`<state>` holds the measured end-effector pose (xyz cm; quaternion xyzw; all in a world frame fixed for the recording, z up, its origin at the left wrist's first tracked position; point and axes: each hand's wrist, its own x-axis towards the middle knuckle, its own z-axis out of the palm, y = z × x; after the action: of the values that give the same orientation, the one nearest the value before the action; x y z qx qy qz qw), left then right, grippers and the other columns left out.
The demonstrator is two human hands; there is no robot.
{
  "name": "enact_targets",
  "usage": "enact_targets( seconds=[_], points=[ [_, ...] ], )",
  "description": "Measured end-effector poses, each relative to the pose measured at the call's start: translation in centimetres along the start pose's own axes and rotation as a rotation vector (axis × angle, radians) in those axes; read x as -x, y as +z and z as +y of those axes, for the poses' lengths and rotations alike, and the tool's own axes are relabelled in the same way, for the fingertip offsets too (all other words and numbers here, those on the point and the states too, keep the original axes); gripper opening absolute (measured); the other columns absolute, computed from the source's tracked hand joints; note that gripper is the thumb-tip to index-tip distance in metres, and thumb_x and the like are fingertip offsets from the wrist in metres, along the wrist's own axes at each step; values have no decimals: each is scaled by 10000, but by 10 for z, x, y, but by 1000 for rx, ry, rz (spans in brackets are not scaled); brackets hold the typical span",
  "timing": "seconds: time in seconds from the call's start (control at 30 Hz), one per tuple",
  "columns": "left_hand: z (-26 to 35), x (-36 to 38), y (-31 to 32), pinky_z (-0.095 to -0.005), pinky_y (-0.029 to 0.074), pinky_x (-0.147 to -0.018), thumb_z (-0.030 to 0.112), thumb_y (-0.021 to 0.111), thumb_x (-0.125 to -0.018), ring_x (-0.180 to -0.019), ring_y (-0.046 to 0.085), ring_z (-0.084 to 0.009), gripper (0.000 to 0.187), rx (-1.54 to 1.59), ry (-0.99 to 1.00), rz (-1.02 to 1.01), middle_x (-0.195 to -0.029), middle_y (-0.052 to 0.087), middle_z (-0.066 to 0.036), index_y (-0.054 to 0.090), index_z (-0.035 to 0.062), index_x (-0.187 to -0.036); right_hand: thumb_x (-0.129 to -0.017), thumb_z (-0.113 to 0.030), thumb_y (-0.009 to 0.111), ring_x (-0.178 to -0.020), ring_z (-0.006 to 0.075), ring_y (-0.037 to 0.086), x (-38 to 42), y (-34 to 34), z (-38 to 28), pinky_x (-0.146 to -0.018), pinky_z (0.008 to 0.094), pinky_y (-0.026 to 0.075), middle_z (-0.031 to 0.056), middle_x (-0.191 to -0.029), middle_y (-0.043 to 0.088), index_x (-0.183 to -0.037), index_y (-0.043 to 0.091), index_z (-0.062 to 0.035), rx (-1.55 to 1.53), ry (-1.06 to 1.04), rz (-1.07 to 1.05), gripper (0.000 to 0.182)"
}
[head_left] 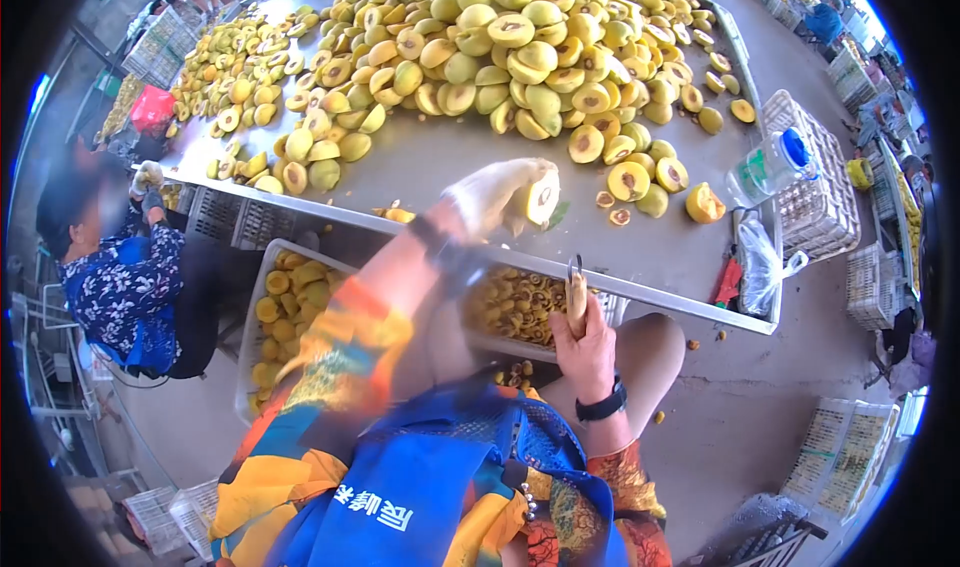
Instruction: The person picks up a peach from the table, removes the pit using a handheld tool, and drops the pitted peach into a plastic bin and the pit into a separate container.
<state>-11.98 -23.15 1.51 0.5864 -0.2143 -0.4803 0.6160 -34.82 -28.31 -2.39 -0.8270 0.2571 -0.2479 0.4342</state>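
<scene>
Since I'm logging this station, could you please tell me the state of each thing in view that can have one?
Left hand, gloved, holding a fruit half
Fruit half, cut face exposed
Right hand, bare, closed around a tool
Tool, held by its handle
Fruit pile, heaped, many pieces halved
Jar, capped
Clear bag, crumpled
Left bin, filled with fruit pieces
Right bin, holding brown scraps

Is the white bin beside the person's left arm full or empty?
Well filled where visible: yellow fruit pieces crowd the bin; the left sleeve hides part.
</scene>
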Motion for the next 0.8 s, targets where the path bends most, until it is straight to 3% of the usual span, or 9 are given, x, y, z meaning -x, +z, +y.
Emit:
enact_targets(
  seconds=[0.03,0.07,0.17,0.4,0.6,0.8],
  points=[
    [-5,22,0,-267,414,-520,359,505,-873,-683,552,-131,367,64,75,11,-867,598,-59,540,82,-1111,-805,-184,620,-620,357,605,-7,3,-6,-573,368,477,173,-655,590,-1080,506,-34,-1,-4,-49,334],
    [-11,35,-4,-255,429,-558,374,509,-879,-712,558,-130,379,252,-25,1,-874,596,-53,533,75,-1111,-805,-183,617,-630,386,598,-12,7,-13,-574,380,476,185,-654,589,-1074,507,-34,0,-9,-99,327],
    [-34,61,8,-219,454,-592,388,543,-871,-810,580,-114,395,518,-52,263,-914,602,-43,543,52,-1078,-806,-180,608,-685,410,590,-18,27,-20,-581,415,469,224,-695,590,-1015,507,-25,107,-12,-250,279],
    [-76,69,17,-259,461,-747,297,499,-911,-838,559,-133,338,516,128,330,-925,589,-54,538,9,-1084,-816,-185,592,-679,426,574,-14,32,-49,-567,459,450,239,-682,577,-911,482,-17,114,140,-369,222],
    [-68,72,35,-243,456,-765,256,486,-919,-872,554,-115,317,319,199,379,-971,600,-63,574,-7,-1072,-826,-154,557,-660,445,558,1,39,-31,-570,503,441,266,-658,559,-871,420,-3,152,179,-339,209],
    [-84,69,37,-234,474,-713,257,498,-911,-828,576,-129,311,367,266,496,-940,615,-74,592,-16,-1025,-818,-120,531,-653,460,546,9,42,-37,-585,515,439,277,-643,550,-880,407,9,127,162,-358,189]
  ],
)
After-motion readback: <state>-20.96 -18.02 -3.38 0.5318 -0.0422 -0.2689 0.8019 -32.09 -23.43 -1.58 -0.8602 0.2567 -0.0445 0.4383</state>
